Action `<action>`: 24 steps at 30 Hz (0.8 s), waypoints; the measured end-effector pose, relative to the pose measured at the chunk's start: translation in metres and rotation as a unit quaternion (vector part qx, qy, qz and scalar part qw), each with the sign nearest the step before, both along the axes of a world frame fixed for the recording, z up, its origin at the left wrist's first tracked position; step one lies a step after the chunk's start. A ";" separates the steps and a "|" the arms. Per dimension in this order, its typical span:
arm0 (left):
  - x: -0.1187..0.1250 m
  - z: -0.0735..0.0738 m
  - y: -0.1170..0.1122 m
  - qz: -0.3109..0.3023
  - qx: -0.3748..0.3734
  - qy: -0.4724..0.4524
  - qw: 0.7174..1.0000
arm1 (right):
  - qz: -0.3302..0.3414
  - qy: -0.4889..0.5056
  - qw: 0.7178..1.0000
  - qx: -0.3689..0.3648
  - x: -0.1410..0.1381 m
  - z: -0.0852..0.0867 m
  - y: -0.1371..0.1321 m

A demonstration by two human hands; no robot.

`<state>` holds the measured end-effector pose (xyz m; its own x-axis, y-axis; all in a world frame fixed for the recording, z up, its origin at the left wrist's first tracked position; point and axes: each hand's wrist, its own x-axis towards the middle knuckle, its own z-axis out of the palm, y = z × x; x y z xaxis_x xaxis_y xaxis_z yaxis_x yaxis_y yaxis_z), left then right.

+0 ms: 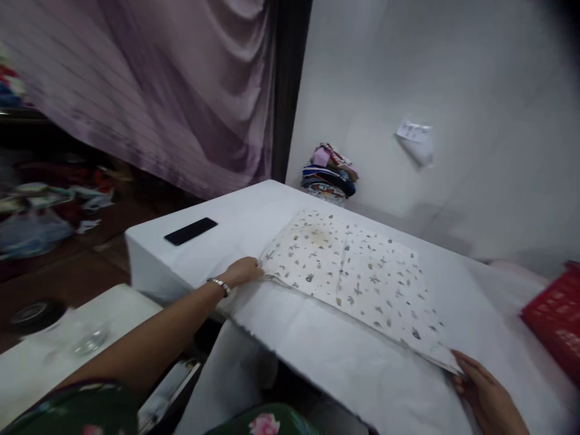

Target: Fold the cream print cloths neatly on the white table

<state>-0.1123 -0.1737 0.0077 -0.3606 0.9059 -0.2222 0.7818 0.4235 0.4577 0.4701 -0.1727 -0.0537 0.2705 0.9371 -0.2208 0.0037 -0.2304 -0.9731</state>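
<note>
A white cloth with a small scattered print (357, 275) lies folded and spread flat on the white-covered table (244, 211). Its near left corner is pinched in my left hand (244, 270), which wears a metal bracelet on the wrist. At the near right corner, my right hand (480, 383) grips the cloth between thumb and fingers. The near edge stretches between both hands and shows more than one layer. A brownish stain marks the cloth's far left part.
A black phone (191, 231) lies at the table's left end. Behind the table is a stack of folded fabrics (328, 175) by the wall. A red bag-like item (555, 320) sits at the right. A purple curtain (194, 90) hangs at the back left.
</note>
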 end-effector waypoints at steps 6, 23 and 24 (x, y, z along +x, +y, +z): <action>0.002 0.017 -0.009 0.080 0.056 -0.387 0.917 | -0.017 0.068 0.997 -0.020 -0.014 0.021 -0.003; 0.008 0.083 0.125 0.086 0.202 -0.471 0.854 | 0.037 0.005 0.999 -0.026 -0.037 0.121 0.129; 0.014 0.103 0.152 0.096 0.230 -0.458 0.853 | -0.001 -0.020 1.000 0.015 -0.040 0.148 0.153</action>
